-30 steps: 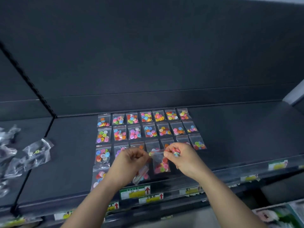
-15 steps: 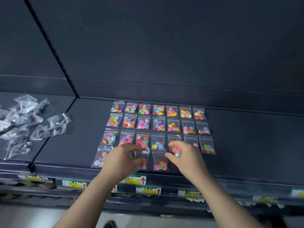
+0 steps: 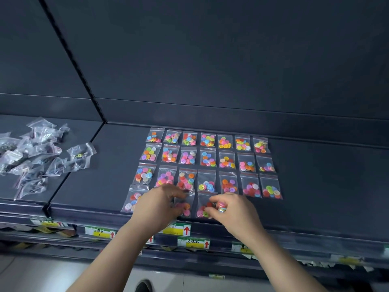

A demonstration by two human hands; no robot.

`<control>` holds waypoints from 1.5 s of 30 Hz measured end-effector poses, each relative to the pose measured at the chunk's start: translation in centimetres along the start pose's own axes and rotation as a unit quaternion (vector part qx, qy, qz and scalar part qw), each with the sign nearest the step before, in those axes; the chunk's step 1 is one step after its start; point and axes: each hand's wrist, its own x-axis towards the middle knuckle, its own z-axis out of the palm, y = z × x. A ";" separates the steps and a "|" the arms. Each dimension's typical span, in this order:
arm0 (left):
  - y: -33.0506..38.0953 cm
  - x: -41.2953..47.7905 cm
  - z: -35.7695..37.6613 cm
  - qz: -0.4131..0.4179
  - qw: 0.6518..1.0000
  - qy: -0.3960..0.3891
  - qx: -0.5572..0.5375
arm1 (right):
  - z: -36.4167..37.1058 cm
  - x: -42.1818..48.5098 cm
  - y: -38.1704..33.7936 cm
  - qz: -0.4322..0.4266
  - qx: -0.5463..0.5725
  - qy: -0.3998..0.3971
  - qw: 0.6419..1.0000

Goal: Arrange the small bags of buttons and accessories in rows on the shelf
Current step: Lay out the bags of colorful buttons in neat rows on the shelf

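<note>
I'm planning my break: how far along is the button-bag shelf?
Done: three full rows of seven button bags lie on the shelf. In hand: the front row, one bag at its left end; the left hand and right hand are on two more, grip unclear. Left: the rest of that row and the loose pile of clear bags on the adjoining shelf section.

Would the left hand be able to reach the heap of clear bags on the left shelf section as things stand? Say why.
Probably yes: bare shelf lies between the left hand and the heap of clear bags, with nothing standing in the way.
</note>
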 end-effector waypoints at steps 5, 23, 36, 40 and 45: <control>-0.1 -0.1 -0.2 -0.007 1.000 -0.001 -0.014 | -0.3 -0.1 0.1 0.011 0.055 -0.007 0.998; 6.5 0.2 1.6 -0.051 0.894 -0.073 -0.440 | -5.9 -1.7 2.2 0.057 0.377 -0.065 0.922; 7.6 -0.8 2.5 -0.055 0.891 -0.074 -0.445 | -6.3 -1.9 3.9 0.105 0.451 -0.030 0.886; 7.4 -0.8 2.7 -0.058 0.910 -0.083 -0.402 | -6.0 -1.3 3.9 0.099 0.422 -0.016 0.901; 5.9 -0.7 2.4 -0.058 0.944 -0.027 -0.324 | -5.6 0.0 5.2 0.068 0.252 0.014 0.965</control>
